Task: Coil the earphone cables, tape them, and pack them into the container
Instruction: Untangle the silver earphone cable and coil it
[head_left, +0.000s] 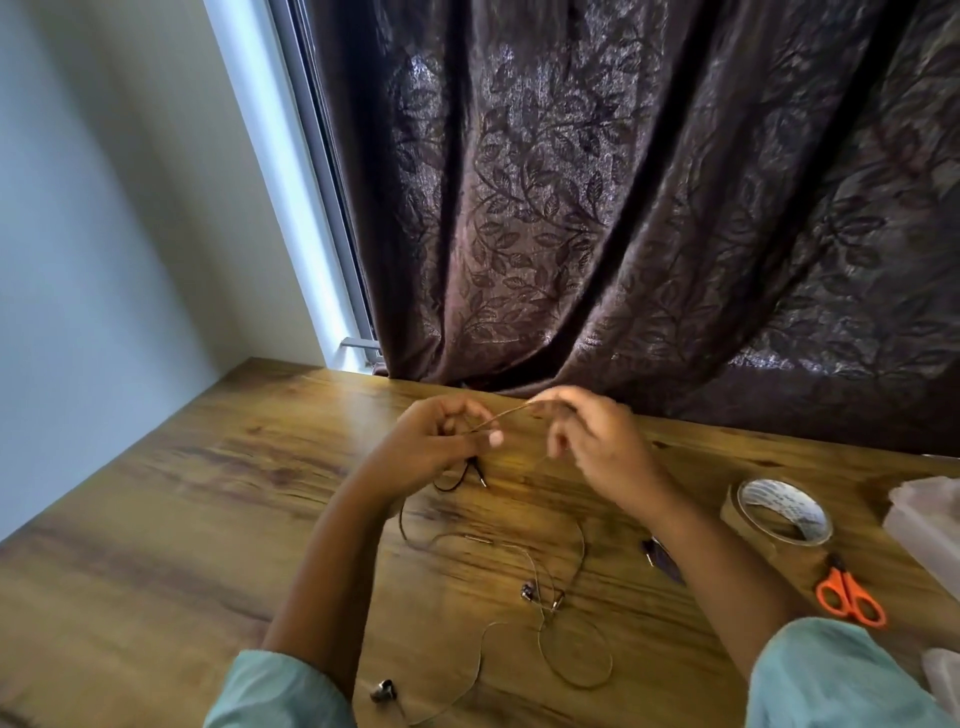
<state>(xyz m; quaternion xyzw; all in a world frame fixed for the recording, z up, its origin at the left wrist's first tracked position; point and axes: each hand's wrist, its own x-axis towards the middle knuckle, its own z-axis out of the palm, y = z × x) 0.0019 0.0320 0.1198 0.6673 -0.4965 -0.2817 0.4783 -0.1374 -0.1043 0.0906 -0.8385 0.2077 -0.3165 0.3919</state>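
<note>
Now | both raised over table (156, 493) | left hand (441, 436), right hand (587, 441) grips pinch earphone cable (501, 418) taut

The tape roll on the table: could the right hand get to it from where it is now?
Probably yes: the tape roll lies in the open beside the right hand, nothing between them. But that hand is pinching the cable.

Dark brown curtain (597, 208) patterned with leaves; warm brown wood-grain table (182, 493); orange-handled scissors (849, 592) near its right edge; brown tape roll (748, 514); pale teal sleeves (841, 675).
</note>
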